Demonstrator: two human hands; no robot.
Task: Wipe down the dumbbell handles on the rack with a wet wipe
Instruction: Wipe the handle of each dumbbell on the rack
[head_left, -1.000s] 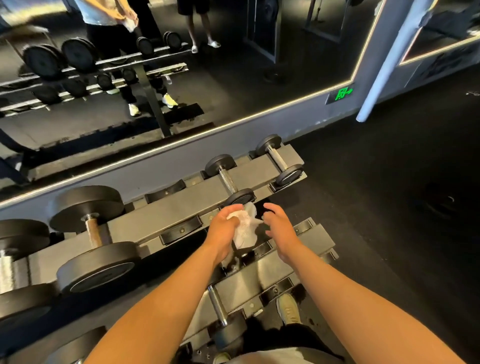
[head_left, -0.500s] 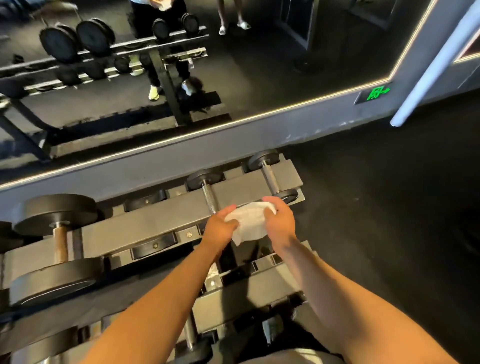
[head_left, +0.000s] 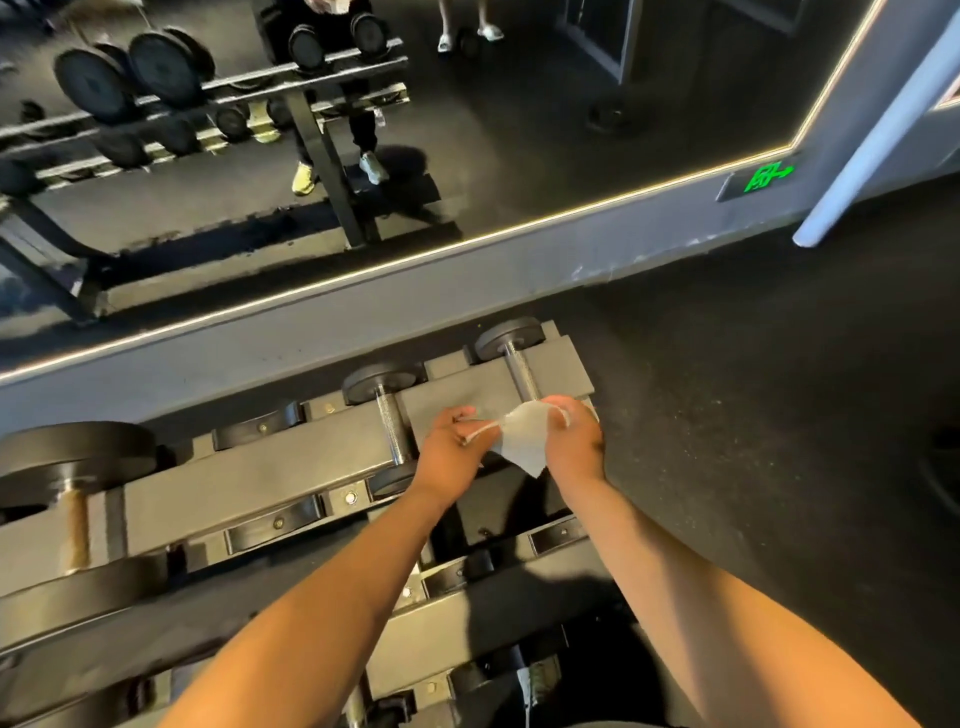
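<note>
Both hands, left (head_left: 449, 447) and right (head_left: 574, 441), pinch wipe (head_left: 522, 441) edges. Thin, limp, damp; likely tears. Bunch it, wrap around handle (head_left: 521, 376).

Single head camera: looks down and forward over dumbbell rack (head_left: 260, 483), close; wall mirror (head_left: 519, 130) ahead.

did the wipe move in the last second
Yes: the wipe went right along the rack, from the small dumbbell to the end dumbbell.
</note>
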